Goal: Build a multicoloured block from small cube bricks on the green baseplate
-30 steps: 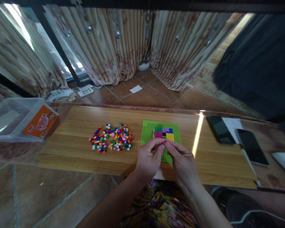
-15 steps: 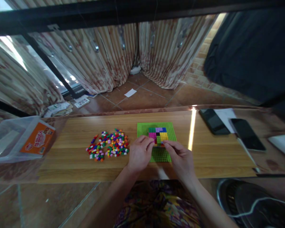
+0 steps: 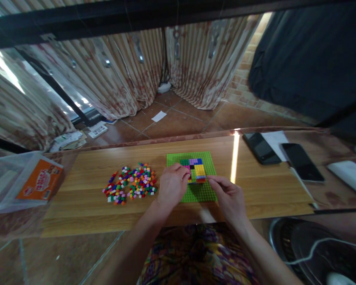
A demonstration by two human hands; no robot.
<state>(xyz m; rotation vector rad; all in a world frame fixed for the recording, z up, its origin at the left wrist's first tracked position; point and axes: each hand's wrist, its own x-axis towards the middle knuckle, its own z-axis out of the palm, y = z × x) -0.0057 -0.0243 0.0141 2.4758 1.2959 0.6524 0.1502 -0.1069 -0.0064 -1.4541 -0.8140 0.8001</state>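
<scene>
A small block of coloured toy bricks (image 3: 199, 170), with yellow, blue, green, lilac, pink and black on top, stands on a green studded baseplate (image 3: 203, 194). My left hand (image 3: 173, 183) is closed at the block's left side, its fingertips against the pink bricks and covering part of them. Just off the block's right side, my right hand (image 3: 229, 194) has thumb and forefinger pinched together. Whatever is between those fingertips is too small to make out. Left of the baseplate lies a loose pile of small bricks (image 3: 141, 182) in many colours.
The wooden board (image 3: 86, 190) carries the baseplate and pile. At far left is a clear plastic bin (image 3: 6, 186) with an orange label. Two dark phones (image 3: 261, 148) and white paper (image 3: 274, 142) lie at the right. A round dark appliance (image 3: 311, 245) stands lower right.
My right hand has drawn slightly away from the block's right edge, baring its orange and blue front side. The left hand stays at the left side. The whole view has shifted a little.
</scene>
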